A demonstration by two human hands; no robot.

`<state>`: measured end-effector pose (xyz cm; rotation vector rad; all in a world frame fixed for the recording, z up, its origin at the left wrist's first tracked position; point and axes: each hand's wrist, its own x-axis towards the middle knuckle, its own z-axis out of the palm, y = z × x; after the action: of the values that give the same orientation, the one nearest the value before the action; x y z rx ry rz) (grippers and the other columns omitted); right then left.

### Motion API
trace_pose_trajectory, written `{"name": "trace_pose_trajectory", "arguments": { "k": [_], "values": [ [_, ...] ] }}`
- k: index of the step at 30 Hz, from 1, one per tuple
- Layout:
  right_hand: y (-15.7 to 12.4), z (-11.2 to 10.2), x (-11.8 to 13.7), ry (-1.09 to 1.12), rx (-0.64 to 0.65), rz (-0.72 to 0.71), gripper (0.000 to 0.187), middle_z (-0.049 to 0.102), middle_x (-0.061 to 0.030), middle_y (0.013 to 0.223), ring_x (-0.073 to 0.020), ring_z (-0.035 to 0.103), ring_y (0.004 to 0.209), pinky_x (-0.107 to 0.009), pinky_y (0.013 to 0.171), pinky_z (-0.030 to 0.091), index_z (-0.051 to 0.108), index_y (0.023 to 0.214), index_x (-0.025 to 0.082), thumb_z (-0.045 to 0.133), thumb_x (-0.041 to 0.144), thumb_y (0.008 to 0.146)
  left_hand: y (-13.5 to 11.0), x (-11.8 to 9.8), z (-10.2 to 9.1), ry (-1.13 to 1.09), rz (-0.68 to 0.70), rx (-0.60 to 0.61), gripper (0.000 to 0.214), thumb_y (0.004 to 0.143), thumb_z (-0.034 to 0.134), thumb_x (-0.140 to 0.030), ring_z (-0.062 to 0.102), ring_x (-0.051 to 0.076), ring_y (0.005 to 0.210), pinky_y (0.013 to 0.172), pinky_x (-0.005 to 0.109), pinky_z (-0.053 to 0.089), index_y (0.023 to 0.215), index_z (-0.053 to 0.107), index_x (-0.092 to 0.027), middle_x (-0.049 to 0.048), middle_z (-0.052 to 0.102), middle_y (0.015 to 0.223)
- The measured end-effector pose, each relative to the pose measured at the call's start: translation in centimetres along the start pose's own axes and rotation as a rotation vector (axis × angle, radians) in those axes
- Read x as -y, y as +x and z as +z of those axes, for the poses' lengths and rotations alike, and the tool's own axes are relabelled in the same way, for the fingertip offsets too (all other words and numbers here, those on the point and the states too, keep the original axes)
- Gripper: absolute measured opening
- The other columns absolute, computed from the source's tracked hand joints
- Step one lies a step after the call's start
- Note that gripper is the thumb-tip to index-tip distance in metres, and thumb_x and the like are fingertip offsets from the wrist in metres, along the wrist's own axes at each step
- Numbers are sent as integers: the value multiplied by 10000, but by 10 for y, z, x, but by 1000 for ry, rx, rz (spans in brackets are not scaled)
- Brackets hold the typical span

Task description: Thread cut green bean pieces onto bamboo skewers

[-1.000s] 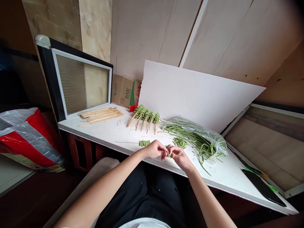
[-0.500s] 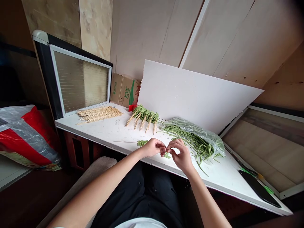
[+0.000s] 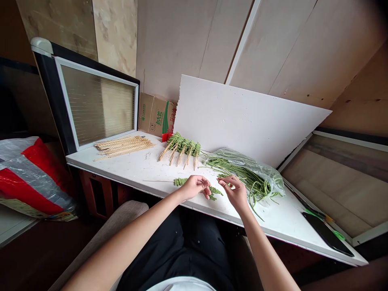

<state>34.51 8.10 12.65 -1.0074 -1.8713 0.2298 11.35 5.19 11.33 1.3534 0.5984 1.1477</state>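
White table [image 3: 157, 167] set in a corner, with pale wall panels [image 3: 188, 44] behind it and a big white board [image 3: 242, 117] leaned at the back. A cardboard box [image 3: 157, 115] is tucked in beside that board, near a black-framed glass panel [image 3: 100, 107].

Okay, so the beans. One skewer threaded with green bean pieces [image 3: 180, 182] is laid near the front edge, its thin bare end pointed off to the left, its other end hidden by the left hand [image 3: 194, 188]. That hand's fingers are curled, thumb brought close to the index finger, but whether anything is pinched there can't be told. Some loose-looking bean pieces [image 3: 216, 190] can be seen just past those fingertips, between the two hands.

On the right hand [image 3: 238, 196], thumb and index finger are brought together at the tips, slightly apart from the left hand; it can't be made out if a bit of bean is gripped. A small heap of cut beans [image 3: 223, 175] is partly covered by it.

Further back, a row of loaded bean skewers [image 3: 184, 145] is stacked up, with a pile of bare sticks [image 3: 125, 146] left of it. Uncut long beans [image 3: 242, 173] are spilled from a clear plastic bag [image 3: 274, 178] on the right.
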Motion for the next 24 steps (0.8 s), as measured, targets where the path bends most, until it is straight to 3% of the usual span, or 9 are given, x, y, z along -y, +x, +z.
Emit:
{"name": "trace_pose_trajectory", "arguments": {
  "k": [5,9,12,16,19,22,24],
  "values": [
    [-8,5,-56,-273,79,137,365,778,-123,932,-300,665,870,-433,813,498,832,973,211,600,492,947,0,4,-8,46,-66,-41,582,808,749,-712,785,260,711,751,377,571,931,580,-168,112,787,805],
    [-16,10,-74,-358,157,222,352,802,-130,934,-325,696,920,-437,849,505,821,900,210,602,485,921,0,2,-8,77,-73,-68,538,856,704,-700,797,268,758,742,360,561,957,550,-194,118,801,838],
    [-13,9,-63,-322,143,246,422,804,-150,958,-339,711,944,-442,845,518,817,916,194,602,557,925,3,5,-8,88,-62,-88,496,896,674,-670,797,252,760,751,344,549,981,515,-208,110,803,841],
    [-4,8,-23,-65,170,225,484,802,-149,1057,-305,730,926,-388,743,531,810,981,191,613,631,936,7,12,-10,111,-13,-155,434,955,613,-632,793,228,776,748,323,538,1012,462,-228,85,799,851],
    [-4,13,8,98,300,121,441,796,-126,1115,-284,734,962,-357,704,523,799,1090,220,687,608,914,9,16,-12,143,-6,-223,380,978,607,-580,794,223,822,782,330,553,1030,479,-227,70,789,871],
    [-9,19,27,87,279,5,408,802,-92,1060,-270,720,959,-367,721,512,774,1182,258,765,542,889,11,18,-13,170,-16,-299,330,984,627,-520,796,228,869,787,325,558,1032,508,-217,59,770,895],
    [-12,23,31,85,249,-43,325,803,-85,1036,-261,701,933,-371,713,507,784,1141,269,758,500,914,12,18,-13,165,-22,-317,298,993,626,-484,797,225,863,784,321,557,1031,514,-210,53,762,906]
  ]
}}
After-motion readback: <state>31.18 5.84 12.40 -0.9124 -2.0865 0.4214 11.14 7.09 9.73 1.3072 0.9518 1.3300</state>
